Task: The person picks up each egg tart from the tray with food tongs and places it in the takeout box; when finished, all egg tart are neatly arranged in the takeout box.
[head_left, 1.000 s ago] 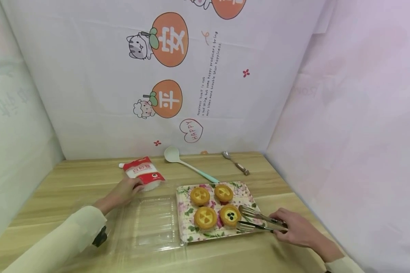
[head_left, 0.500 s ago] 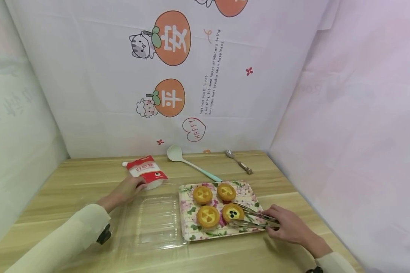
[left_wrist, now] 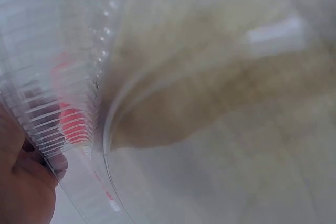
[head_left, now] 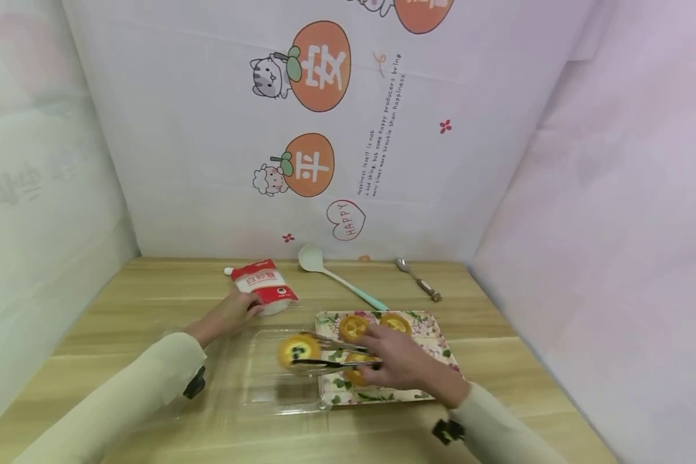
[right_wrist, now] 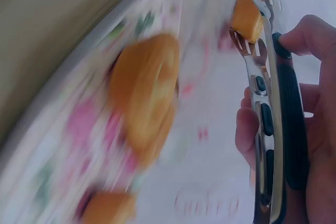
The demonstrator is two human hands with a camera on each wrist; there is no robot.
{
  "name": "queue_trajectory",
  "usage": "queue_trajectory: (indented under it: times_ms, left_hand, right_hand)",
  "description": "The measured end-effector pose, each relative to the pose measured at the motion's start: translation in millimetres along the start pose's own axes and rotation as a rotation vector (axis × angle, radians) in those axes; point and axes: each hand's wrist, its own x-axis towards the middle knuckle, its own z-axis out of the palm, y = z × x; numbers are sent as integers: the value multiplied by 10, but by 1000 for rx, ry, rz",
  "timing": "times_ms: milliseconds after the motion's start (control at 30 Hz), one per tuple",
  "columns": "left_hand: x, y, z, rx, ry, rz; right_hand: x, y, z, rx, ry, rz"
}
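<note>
Wooden table inside a white fabric enclosure; egg tart held in tongs above a clear plastic container.
The table has light wood grain and meets a back wall printed with orange fruit, cartoon animals and lettering; pale side walls flank it. The right hand is closed around the tongs, whose tips clamp the topped egg tart over the clear plastic container. The left hand pinches the container's edge between thumb and fingers. A floral tray, right of the container, carries three more tarts. Along the rear lie a red-and-white bag, a ladle and a spoon.
</note>
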Motion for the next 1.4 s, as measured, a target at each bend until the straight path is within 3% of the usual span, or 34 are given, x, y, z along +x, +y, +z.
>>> queue_trajectory:
  times_ms: [133,233,467,700,1100,1400]
  left_hand:
    - [79,50,14,5,-12,19]
    - [157,121,29,5,-35,12]
    - [211,135,55,5,-44,2]
    - [159,102,31,18,-36,18]
    - [95,66,-101,22,-59,-47]
    - [-13,4,-141,39,-57,-18]
  right_hand:
    - [399,-210,164,-85,-137,-33]
    - [504,-262,228,-128,-184,-37]
    - [570,-243,235,-138,-217,-56]
    - [599,-287,217,-131,-239,-37]
    - [693,-336,192,-126,-217,-63]
    - [783,-410,234,-90,-259,-79]
